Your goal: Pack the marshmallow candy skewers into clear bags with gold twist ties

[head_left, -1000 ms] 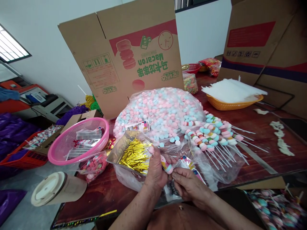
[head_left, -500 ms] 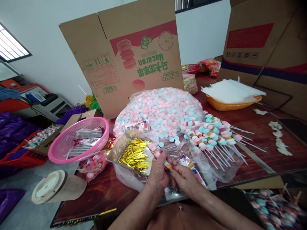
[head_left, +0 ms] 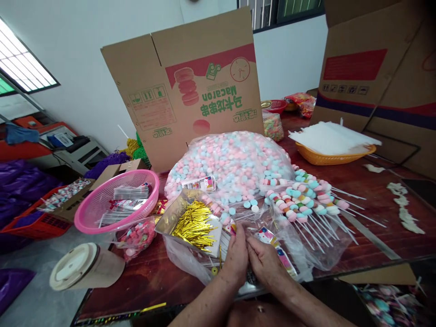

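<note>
My left hand (head_left: 239,254) is closed around a candy skewer (head_left: 225,219), whose pink, blue and white pieces in a printed clear wrapper stick out past the thumb, up and to the left. Pressed close against it, my right hand (head_left: 267,260) has its fingers curled in at the skewer's lower end; what they pinch is hidden. Left of the hands, an open-topped bin (head_left: 166,225) holds gold twist ties (head_left: 194,225). Printed wrappers (head_left: 281,252) lie right of my right hand. Behind the hands rests a big clear bag of pink and blue candies (head_left: 228,163).
Several finished-looking candy skewers (head_left: 303,197) lie on plastic at the right. A pink basket (head_left: 80,220) of wrappers and a lidded cup (head_left: 109,268) stand left. A yellow basket (head_left: 320,158) carries white sticks. A cardboard box (head_left: 136,68) rises behind; another box of skewers (head_left: 388,304) sits lower right.
My hands have drawn closer together and turned inward, hiding the skewer's lower end. The skewer's top now leans over the bin's right edge. The camera view has tilted slightly upward.
</note>
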`<action>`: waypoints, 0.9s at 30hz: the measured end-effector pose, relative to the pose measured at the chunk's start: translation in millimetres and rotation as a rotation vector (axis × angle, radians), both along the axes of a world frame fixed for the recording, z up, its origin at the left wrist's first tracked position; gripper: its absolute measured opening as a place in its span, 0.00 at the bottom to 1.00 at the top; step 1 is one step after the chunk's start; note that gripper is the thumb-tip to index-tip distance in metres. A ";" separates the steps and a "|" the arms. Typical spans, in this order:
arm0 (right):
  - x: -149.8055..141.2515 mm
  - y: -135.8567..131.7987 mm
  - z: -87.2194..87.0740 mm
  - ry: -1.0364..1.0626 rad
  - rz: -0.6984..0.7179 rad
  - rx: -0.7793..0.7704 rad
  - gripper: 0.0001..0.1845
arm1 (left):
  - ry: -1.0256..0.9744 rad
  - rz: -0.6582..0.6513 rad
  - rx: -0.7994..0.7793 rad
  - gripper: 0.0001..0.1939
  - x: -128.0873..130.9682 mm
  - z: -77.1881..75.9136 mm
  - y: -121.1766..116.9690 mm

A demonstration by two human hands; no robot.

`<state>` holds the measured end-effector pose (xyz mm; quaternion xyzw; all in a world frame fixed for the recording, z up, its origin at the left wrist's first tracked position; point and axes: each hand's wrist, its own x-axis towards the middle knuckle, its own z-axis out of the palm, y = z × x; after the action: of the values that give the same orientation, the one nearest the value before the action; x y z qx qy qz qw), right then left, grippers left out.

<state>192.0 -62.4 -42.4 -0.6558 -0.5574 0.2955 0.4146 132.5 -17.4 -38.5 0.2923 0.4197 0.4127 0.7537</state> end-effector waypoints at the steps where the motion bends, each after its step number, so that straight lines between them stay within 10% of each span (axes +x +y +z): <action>1: 0.0 0.6 -0.9 -0.016 -0.010 -0.001 0.15 | 0.028 -0.038 0.028 0.17 -3.8 0.7 -1.3; 7: 21.9 -2.2 10.0 0.002 0.048 0.031 0.17 | 0.495 -0.458 0.637 0.04 -67.3 56.3 11.3; 11: 46.4 -2.9 31.8 -0.035 0.258 -0.024 0.20 | 1.127 -0.195 1.231 0.20 -97.3 92.8 42.8; 14: 60.0 -2.1 48.7 -0.069 0.361 -0.030 0.21 | 1.491 -0.601 1.492 0.19 -93.7 87.0 55.7; 17: 69.9 -1.4 58.7 -0.166 0.430 -0.020 0.21 | 1.499 -0.947 1.361 0.16 -80.5 67.1 49.2; 20: 73.9 1.8 60.1 -0.298 0.483 -0.007 0.19 | 1.396 -1.006 1.217 0.18 -69.6 49.8 33.2; 27: 62.1 24.1 36.2 0.059 0.318 -0.048 0.14 | 0.925 -0.678 0.860 0.21 -63.6 20.2 17.0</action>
<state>254.1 -38.3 -6.2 -0.5600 -0.6345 0.3897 0.3632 68.9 -0.4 -18.2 0.8228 0.3826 0.1185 0.4032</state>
